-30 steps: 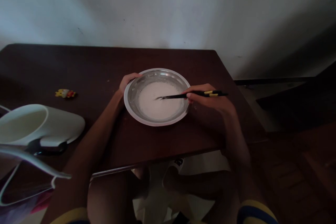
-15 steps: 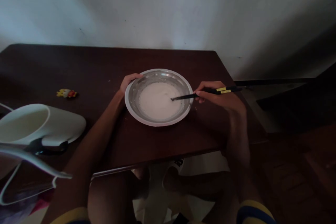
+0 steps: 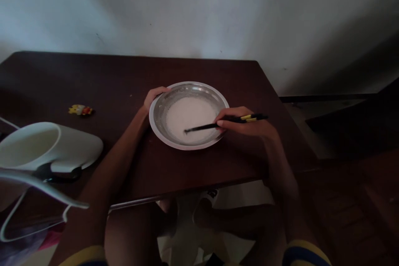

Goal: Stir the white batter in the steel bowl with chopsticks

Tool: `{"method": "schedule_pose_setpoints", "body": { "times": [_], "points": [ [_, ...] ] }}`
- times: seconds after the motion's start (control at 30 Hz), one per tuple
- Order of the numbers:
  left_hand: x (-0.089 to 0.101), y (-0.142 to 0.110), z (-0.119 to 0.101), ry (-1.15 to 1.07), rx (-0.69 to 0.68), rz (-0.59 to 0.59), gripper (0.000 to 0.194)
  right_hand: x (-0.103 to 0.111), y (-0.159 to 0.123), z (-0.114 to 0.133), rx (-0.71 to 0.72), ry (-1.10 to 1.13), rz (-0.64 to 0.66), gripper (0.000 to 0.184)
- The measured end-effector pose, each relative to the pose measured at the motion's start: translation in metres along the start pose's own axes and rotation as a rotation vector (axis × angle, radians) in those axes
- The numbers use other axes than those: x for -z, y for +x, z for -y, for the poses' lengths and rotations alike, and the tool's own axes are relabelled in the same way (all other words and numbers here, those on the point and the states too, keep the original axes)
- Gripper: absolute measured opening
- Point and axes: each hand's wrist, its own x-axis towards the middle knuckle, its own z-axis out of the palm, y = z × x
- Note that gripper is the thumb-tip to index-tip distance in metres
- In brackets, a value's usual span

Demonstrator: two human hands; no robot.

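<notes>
A shallow metal bowl [image 3: 158, 129] stands on the dark table, with a whitish liquid [image 3: 190, 112] inside it. My left hand [image 3: 153, 96] grips the bowl's left rim, thumb over the edge and the other fingers hidden beneath. In my right hand [image 3: 240, 121] are black chopsticks [image 3: 202, 127] with yellow bands near their upper ends. The fingers are closed round them over the bowl's right rim. Their tips dip into the liquid, left of and nearer to me than its middle.
A white pitcher-like container [image 3: 75, 145] with a black clip lies at the left, a pale curved bar and cable beside it. Behind it is a small yellow and red figurine [image 3: 81, 110]. The dark brown table [image 3: 199, 170] meets a pale wall [image 3: 193, 12] at the back.
My right hand has moved left and slightly toward me, carrying the chopstick tips from the right part of the liquid to its near left part. My left hand stays on the rim.
</notes>
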Motion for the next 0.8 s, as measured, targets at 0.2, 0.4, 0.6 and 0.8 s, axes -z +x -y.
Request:
{"method": "schedule_pose_setpoints", "body": {
  "times": [0.2,0.4,0.6,0.8],
  "points": [
    [-0.015,-0.012,-0.013,0.02,0.204,-0.169,0.032,0.007,-0.002,-0.006,-0.046,0.016,-0.208,0.022],
    [-0.022,-0.019,-0.017,0.006,0.196,-0.204,0.033,-0.003,0.005,-0.005,-0.002,0.035,-0.067,0.02],
    [-0.03,-0.025,-0.023,-0.001,0.223,-0.212,0.054,0.007,-0.002,-0.003,-0.081,0.124,-0.211,0.024],
    [-0.025,-0.021,-0.021,0.004,0.223,-0.199,0.051,-0.008,0.006,0.001,-0.045,0.179,-0.1,0.027]
  ]
}}
